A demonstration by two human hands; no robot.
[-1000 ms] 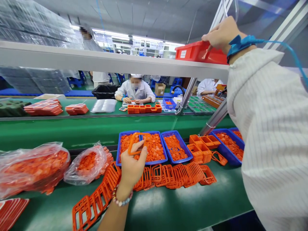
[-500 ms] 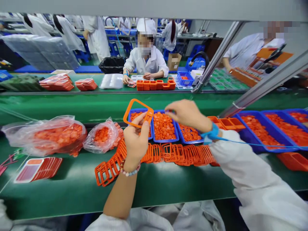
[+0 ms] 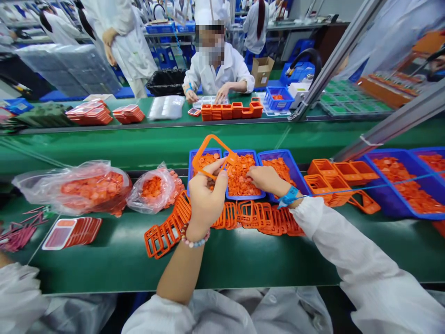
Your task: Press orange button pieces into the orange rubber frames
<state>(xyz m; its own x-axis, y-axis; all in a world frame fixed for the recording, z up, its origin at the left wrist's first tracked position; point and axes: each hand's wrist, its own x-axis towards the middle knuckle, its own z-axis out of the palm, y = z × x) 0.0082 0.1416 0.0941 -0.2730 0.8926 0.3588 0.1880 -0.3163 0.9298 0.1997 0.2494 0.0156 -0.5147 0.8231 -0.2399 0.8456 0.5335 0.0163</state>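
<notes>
My left hand is closed on an orange rubber frame, held up over the blue trays. My right hand, with a blue wrist strap, reaches into the middle blue tray of small orange pieces, fingers curled among them; whether it holds one is hidden. A fanned row of orange frames lies on the green table just below both hands.
Two plastic bags of orange parts lie to the left, flat red-and-white trays in front of them. Orange boxes and more blue trays are on the right. A metal post slants up. A seated person works opposite.
My right hand came down from the red bin on the upper shelf and has dropped into the middle blue tray. The left hand kept holding the orange frame, shifting slightly right.
</notes>
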